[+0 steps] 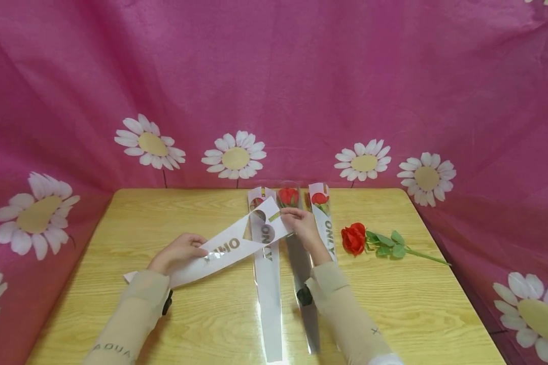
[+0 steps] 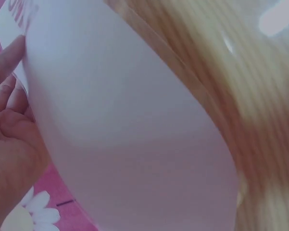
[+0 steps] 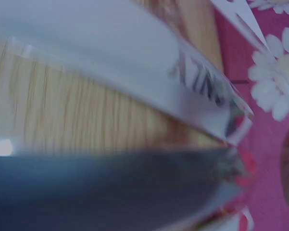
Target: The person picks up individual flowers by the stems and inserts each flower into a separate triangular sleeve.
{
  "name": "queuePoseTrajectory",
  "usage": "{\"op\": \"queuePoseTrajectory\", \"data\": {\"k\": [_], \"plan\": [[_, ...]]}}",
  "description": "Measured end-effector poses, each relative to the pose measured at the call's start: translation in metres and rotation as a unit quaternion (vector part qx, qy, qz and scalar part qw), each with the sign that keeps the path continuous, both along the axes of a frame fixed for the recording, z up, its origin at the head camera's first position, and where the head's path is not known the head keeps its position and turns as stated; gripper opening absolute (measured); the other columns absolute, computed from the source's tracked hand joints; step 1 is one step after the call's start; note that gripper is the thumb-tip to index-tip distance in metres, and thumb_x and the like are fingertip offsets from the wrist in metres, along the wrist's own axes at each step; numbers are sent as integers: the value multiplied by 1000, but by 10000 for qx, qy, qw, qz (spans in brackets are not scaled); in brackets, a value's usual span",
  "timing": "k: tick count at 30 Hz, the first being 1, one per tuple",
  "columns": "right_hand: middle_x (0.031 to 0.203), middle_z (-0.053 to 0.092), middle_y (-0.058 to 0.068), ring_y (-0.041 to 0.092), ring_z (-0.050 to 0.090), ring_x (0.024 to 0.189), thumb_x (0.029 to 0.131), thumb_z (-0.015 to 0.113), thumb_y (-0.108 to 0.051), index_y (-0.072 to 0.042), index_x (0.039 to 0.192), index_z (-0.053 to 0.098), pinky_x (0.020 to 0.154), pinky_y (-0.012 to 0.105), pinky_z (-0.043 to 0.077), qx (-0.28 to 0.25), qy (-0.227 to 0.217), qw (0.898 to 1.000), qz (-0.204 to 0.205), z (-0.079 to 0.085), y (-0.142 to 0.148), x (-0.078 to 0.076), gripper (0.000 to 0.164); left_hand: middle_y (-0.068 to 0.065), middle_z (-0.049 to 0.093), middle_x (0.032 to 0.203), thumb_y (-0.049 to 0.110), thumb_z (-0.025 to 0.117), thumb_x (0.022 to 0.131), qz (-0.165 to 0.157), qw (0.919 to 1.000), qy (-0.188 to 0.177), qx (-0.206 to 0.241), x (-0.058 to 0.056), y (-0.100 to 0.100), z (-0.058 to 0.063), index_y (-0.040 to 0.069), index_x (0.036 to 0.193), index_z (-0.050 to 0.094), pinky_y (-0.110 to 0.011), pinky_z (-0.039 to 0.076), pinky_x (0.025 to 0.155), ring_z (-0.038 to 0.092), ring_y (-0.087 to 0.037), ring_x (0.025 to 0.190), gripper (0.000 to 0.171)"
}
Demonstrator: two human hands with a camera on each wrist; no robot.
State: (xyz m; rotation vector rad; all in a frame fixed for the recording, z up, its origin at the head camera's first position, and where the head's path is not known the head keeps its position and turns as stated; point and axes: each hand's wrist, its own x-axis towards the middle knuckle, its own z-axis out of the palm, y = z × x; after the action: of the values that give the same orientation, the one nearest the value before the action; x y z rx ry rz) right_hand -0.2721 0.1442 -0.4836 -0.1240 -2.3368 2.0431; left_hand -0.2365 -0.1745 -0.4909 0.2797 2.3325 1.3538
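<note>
You held an empty flower sleeve (image 1: 228,247) slantwise above the bench (image 1: 118,304), a long tapering wrapper of stiff white film with a clear heart-shaped window and the printed word ONLY seen reversed. Your left hand (image 1: 179,252) pinched its narrow half, thumb on top and fingers curled beneath; in the left wrist view the sleeve (image 2: 130,134) bowed into a smooth, pale curve against your fingers (image 2: 7,62). Your right hand (image 1: 301,225) gripped the wide mouth end between fingertips and thumb. The right wrist view was too blurred to add anything about the grip.

Under the raised sleeve lay three more on the wood-grain bench, side by side and running away from you: a white printed sleeve (image 1: 267,289) whose far end was hidden by the one you held, a clear glossy sleeve (image 1: 301,299) with a red rose head at its far end, and a white ONLY sleeve (image 1: 324,223) with another red bloom, partly behind your right wrist. A loose red rose (image 1: 353,238) with green leaves and a thin stem rested to the right, apart from the sleeves. Pink daisy-print cloth (image 1: 274,91) draped behind and around the bench.
</note>
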Motion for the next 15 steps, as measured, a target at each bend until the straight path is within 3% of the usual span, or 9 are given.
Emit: {"op": "queuePoseTrajectory", "data": {"k": [5, 10, 15], "plan": [[85, 68, 15, 6, 53, 64, 81, 63, -5, 9, 94, 67, 59, 19, 47, 1368, -272, 9891, 476, 10, 27, 14, 20, -10, 61, 79, 2, 64, 79, -50, 9991, 221, -358, -5, 19, 0, -11, 92, 60, -22, 43, 61, 49, -11, 68, 19], [65, 61, 4, 11, 53, 57, 83, 60, -6, 13, 90, 66, 59, 30, 54, 1557, -636, 9839, 608, 11, 48, 26, 21, -7, 55, 77, 1, 65, 78, 245, 9961, 369, -763, -10, 40, -13, -9, 90, 61, -22, 40, 61, 46, -14, 70, 16], [60, 56, -1, 9, 52, 54, 83, 61, -9, 14, 91, 64, 55, 23, 52, 1455, -1084, 9809, 705, 13, 64, 38, 24, -6, 52, 77, 0, 64, 80, 532, 9936, 445, -895, -10, 55, -30, -4, 88, 61, -26, 39, 61, 45, -17, 71, 10]]}}
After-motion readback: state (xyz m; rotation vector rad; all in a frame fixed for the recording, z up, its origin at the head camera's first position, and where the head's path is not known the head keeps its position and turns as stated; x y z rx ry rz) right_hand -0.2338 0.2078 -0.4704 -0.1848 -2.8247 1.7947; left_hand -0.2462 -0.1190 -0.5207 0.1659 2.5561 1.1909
